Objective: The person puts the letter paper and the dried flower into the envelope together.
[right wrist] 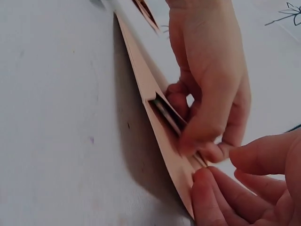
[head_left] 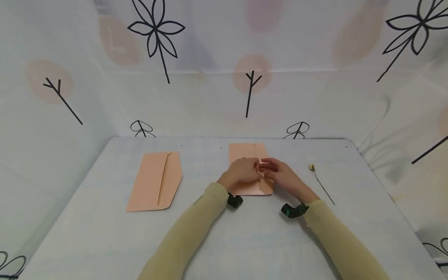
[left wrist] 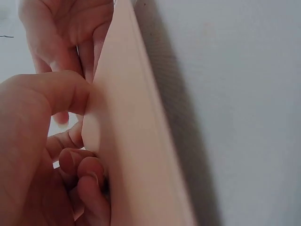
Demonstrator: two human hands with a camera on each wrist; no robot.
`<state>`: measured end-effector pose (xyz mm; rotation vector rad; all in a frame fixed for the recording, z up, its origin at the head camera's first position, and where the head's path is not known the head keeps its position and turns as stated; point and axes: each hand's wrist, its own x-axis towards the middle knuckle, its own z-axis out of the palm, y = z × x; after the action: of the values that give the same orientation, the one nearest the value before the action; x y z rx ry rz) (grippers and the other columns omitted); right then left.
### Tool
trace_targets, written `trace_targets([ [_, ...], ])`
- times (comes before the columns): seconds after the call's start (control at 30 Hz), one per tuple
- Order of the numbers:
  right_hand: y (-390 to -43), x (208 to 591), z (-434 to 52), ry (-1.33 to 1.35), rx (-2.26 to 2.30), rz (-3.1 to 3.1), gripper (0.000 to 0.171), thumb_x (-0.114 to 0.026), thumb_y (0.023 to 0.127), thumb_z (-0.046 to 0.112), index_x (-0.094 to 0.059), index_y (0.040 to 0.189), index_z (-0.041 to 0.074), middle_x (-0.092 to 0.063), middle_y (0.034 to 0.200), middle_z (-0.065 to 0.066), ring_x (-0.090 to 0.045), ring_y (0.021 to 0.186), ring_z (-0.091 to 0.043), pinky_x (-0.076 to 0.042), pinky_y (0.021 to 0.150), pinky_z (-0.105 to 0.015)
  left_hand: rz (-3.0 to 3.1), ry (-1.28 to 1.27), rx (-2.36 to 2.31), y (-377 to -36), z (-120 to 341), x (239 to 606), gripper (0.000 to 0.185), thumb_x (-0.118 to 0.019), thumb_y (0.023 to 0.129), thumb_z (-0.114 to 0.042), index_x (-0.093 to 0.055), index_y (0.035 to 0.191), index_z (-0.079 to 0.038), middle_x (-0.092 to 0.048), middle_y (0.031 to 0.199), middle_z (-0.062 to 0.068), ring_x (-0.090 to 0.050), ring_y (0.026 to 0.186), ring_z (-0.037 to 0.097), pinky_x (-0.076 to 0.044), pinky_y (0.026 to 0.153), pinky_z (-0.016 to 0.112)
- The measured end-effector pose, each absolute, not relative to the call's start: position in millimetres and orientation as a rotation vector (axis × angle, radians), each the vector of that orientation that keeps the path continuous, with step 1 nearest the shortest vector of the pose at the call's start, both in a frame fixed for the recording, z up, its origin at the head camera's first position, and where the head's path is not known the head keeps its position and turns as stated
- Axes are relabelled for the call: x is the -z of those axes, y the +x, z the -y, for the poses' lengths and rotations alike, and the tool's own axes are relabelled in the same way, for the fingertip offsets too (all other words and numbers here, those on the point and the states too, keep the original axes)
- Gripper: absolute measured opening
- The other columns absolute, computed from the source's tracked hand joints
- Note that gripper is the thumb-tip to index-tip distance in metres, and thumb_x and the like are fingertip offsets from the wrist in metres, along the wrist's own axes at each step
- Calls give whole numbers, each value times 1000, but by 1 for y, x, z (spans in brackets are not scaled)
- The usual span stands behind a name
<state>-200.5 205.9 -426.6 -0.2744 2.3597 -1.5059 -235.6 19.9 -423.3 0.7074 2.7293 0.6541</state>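
Peach paper, head view: both hands meet over an envelope (head_left: 249, 153) lying flat mid-table (head_left: 105, 241), its far end showing past the knuckles.
Left hand, head view: left hand (head_left: 242, 171) curled down on the envelope's middle, fingers bunched.
Right hand, head view: right hand (head_left: 281, 175) alongside, fingertips touching the left's.
Off to the side: second envelope (head_left: 155, 181) to the left with its flap open; dried flower stem (head_left: 321, 182) to the right, well apart from the hands.
Left wrist view: thumb and curled fingers (left wrist: 70, 162) pinch the envelope's edge (left wrist: 127, 141).
Right wrist view: the left hand (right wrist: 211, 84) clamps the raised flap (right wrist: 162, 113); right fingertips (right wrist: 207, 188) pressed together on the paper's near edge.
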Motion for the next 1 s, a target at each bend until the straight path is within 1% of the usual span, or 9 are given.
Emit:
trace_targets([
  [0.1, -199, 427, -216, -246, 1478, -2388, 53, -55, 103, 18, -36, 150, 3, -53, 140, -19, -54, 127, -32, -46, 99, -44, -2725, 678, -646, -235, -21, 424, 19, -68, 89, -36, -56, 90, -21, -55, 72, -5, -52, 67, 13, -37, 59, 26],
  [0.2, -197, 428, -228, -233, 1446, -2424, 51, -55, 102, 18, -38, 149, 4, -57, 137, -17, -57, 123, -30, -48, 97, -42, -2731, 658, -626, -235, -22, 425, 20, -68, 88, -36, -55, 88, -20, -54, 72, -5, -52, 68, 13, -36, 59, 26],
  [0.43, -183, 424, -258, -233, 1373, -2512, 48, -55, 103, 20, -42, 146, 4, -59, 135, -17, -58, 121, -30, -50, 92, -39, -2737, 641, -598, -234, -22, 426, 18, -66, 88, -35, -54, 87, -21, -55, 74, -6, -51, 68, 11, -36, 59, 24],
  [0.6, -170, 419, -281, -227, 1380, -2560, 47, -58, 102, 22, -47, 142, 1, -57, 136, -18, -59, 119, -31, -51, 88, -28, -2718, 634, -597, -232, -22, 423, 15, -64, 90, -33, -55, 88, -21, -54, 74, -6, -50, 67, 11, -35, 59, 24],
  [0.7, -162, 414, -297, -218, 1399, -2583, 43, -58, 102, 21, -50, 139, 1, -55, 138, -20, -60, 117, -24, -50, 86, -21, -2713, 634, -593, -231, -23, 421, 14, -63, 91, -33, -55, 89, -22, -55, 74, -6, -50, 67, 11, -35, 60, 24],
  [0.83, -152, 407, -319, -206, 1386, -2642, 37, -54, 103, 17, -52, 136, 1, -51, 140, -22, -61, 109, -5, -48, 84, -16, -2711, 652, -594, -232, -24, 420, 13, -62, 91, -33, -55, 90, -21, -55, 75, -6, -50, 67, 11, -35, 60, 24],
  [0.9, -147, 403, -329, -187, 1367, -2678, 36, -53, 103, 16, -53, 136, 1, -51, 140, -24, -61, 104, 0, -48, 83, -15, -2711, 656, -588, -232, -24, 420, 13, -62, 91, -32, -55, 90, -22, -55, 75, -6, -50, 67, 11, -35, 59, 24],
  [1.0, -141, 401, -341, -138, 1331, -2723, 37, -52, 104, 19, -52, 137, 0, -52, 138, -25, -60, 100, 4, -48, 81, -15, -2711, 652, -577, -233, -24, 419, 11, -61, 91, -32, -55, 91, -22, -54, 74, -6, -49, 67, 12, -34, 59, 25],
])
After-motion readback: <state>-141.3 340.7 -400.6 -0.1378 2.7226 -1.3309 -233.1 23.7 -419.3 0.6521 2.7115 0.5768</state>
